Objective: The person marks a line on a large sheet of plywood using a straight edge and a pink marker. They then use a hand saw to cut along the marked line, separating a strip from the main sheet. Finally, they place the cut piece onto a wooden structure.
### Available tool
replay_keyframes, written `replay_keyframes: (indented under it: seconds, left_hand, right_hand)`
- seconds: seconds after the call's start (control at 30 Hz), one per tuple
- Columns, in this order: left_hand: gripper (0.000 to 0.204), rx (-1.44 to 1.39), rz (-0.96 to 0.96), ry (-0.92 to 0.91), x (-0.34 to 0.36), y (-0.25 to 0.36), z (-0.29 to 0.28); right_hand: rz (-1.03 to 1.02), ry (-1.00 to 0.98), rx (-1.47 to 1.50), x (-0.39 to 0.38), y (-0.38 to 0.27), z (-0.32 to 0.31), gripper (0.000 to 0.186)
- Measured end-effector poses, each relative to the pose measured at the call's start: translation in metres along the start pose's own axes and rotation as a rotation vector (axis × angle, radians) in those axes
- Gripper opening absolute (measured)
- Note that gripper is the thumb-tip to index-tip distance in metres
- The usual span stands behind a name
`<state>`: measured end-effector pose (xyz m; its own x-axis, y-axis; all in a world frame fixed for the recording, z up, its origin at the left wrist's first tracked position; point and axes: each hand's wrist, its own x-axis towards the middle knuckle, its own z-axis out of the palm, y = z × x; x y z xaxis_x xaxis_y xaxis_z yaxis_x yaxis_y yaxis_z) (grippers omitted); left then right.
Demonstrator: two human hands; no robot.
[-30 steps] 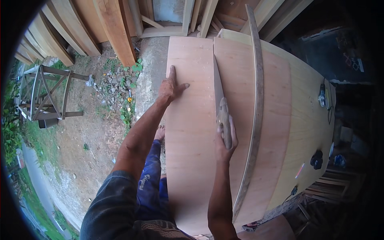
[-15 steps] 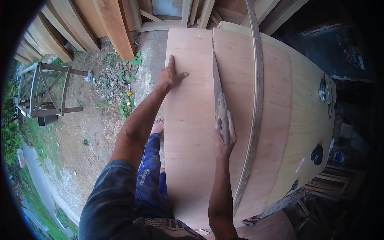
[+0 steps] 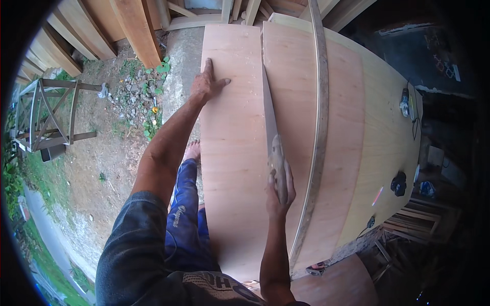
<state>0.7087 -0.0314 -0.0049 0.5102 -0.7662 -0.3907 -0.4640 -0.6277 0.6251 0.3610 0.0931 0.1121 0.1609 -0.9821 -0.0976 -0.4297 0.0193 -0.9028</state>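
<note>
Right hand [image 3: 278,204] curls round the handle [image 3: 277,155], the best hold for a probably springy saw [image 3: 268,117]; left hand [image 3: 205,86] splays on the board [image 3: 232,153].

Your trousers [image 3: 188,196] bear pale script lettering [image 3: 178,217], a single word set lengthwise on the left leg, its larger first letter toward the foot and the rest running back up toward your hip. Your shirt [image 3: 153,278] carries bold pale block letters [image 3: 218,281] across the chest, next to a pale patterned patch [image 3: 196,279]; you see them from above, foreshortened, and only the first few stand out. On the dark panel [image 3: 434,53] at the right, you have small reddish and white marks [image 3: 440,64], too dim to tell whether they are writing.
</note>
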Motion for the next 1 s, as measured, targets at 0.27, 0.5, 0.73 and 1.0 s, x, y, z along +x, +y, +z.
replay_keyframes:
  seconds: [0.27,0.5,0.73,1.0]
  left_hand:
    - [0.111,0.027,0.009,0.016,-0.001,0.001,0.002]
    - [0.110,0.017,0.009,0.040,0.008,-0.017,0.004]
    - [0.111,-0.030,-0.021,-0.047,-0.004,0.006,0.007]
    - [0.110,0.044,-0.005,-0.007,0.007,-0.009,0.009]
  right_hand:
    - [0.026,0.012,-0.067,-0.103,0.000,-0.054,0.061]
    - [0.058,0.006,-0.117,-0.116,0.009,-0.051,0.054]
    - [-0.003,0.043,-0.225,-0.115,0.004,-0.049,0.049]
    - [0.066,-0.021,-0.257,-0.192,-0.002,-0.100,0.058]
